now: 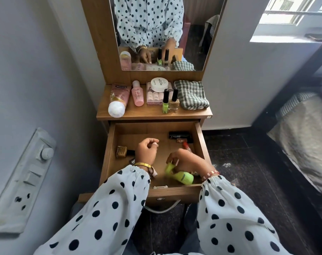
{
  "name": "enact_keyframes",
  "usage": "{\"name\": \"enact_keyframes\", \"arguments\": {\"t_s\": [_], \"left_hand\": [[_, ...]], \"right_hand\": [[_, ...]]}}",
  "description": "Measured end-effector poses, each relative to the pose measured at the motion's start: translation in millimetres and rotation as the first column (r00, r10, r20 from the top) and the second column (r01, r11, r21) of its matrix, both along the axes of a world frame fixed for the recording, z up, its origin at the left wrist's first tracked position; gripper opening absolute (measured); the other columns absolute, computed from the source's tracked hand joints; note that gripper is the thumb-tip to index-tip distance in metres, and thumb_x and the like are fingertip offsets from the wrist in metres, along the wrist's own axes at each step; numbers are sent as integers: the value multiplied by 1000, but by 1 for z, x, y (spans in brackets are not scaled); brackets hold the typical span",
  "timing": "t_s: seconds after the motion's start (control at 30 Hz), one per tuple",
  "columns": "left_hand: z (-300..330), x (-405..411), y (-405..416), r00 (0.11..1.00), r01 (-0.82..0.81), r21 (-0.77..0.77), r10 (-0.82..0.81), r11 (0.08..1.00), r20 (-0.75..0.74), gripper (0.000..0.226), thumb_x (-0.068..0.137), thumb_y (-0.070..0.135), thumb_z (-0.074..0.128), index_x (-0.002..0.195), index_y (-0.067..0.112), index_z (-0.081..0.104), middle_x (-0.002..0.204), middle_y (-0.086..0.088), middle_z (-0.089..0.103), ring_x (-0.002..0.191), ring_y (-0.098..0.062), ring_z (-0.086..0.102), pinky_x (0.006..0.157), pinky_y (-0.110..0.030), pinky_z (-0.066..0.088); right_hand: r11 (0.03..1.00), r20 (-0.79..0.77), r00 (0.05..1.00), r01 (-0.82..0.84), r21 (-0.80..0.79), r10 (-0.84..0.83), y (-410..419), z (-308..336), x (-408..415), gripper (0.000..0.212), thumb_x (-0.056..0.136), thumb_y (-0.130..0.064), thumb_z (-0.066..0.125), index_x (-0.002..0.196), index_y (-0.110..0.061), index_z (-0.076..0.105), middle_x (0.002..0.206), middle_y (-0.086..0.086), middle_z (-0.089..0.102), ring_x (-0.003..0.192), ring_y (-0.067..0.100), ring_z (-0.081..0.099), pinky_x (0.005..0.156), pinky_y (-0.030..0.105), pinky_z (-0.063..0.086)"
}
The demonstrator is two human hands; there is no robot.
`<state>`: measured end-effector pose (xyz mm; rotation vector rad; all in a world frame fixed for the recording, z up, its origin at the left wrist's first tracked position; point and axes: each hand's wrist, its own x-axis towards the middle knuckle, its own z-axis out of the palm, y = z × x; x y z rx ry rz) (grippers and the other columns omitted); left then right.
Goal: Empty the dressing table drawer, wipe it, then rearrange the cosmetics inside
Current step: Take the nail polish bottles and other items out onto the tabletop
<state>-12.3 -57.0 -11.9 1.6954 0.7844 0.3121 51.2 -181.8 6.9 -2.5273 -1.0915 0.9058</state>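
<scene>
The wooden drawer [199,138] of the dressing table stands pulled open. My right hand [186,161] is inside it at the front right, its fingers curled round the cap end of a lime green bottle [182,176] that lies on its side. My left hand [147,150] hovers over the drawer's middle with fingers loosely curled and nothing in it. Left in the drawer are a brown nail polish bottle [121,151], a black box [179,135], a red lipstick [186,145] and a small metal item [160,187] at the front.
The table top [138,113] holds a pink tube [118,100], a pink bottle [137,95], a white jar [159,84] on a clear case, two nail polish bottles [169,102] and a folded checked cloth [191,94]. A mirror stands behind; a bed [303,129] is on the right.
</scene>
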Motion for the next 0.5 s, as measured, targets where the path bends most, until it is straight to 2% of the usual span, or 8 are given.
{"name": "enact_keyframes", "arguments": {"t_s": [0.07,0.17,0.23,0.3,0.37,0.43,0.5], "left_hand": [[-1,-3,5,1000,21,-35,-22,999,-6,17,87,2,48,85,12,62,81,-9,63,78,-23,60,77,-36,52],[0,-7,11,995,97,-94,-99,991,-7,18,90,2,47,98,0,63,83,-8,62,70,-12,58,66,-24,48],[1,-10,12,990,142,-126,-144,982,-8,22,91,4,47,106,-3,61,91,-10,63,74,-12,58,70,-25,49],[4,-13,12,987,157,-139,-159,978,0,24,91,4,48,111,-2,60,105,-16,63,88,-20,59,84,-34,50],[9,-15,13,986,166,-134,-167,977,5,29,90,5,50,118,0,57,117,-18,61,101,-23,56,97,-39,46],[11,-18,14,983,182,-128,-181,975,15,34,88,4,53,123,1,54,121,-17,60,107,-25,56,99,-40,45],[14,-21,17,979,206,-97,-206,974,10,39,86,4,58,124,1,52,118,-13,59,105,-21,54,93,-35,46]], "right_hand": [[967,-92,984,167,190,-152,0,3,4,39,72,-3,75,108,-5,62,101,9,64,93,22,62,82,30,50],[831,-328,899,407,379,-291,4,9,4,37,72,6,72,105,1,58,91,11,58,84,22,55,82,38,51],[766,-379,870,468,440,-314,9,9,3,35,74,4,71,106,3,57,90,9,58,84,21,54,81,38,51],[691,-441,832,537,485,-337,16,9,2,33,75,2,71,105,-1,58,93,10,60,87,21,56,82,37,51],[622,-479,795,596,508,-371,23,8,1,32,75,0,72,104,-5,58,94,10,62,86,17,57,76,29,51],[584,-486,780,621,523,-394,30,9,-1,31,76,-2,72,103,-5,59,93,9,63,82,15,58,70,24,50],[549,-503,757,651,524,-416,36,9,-4,28,76,-3,73,100,-8,60,92,9,64,83,15,59,74,32,52]]}}
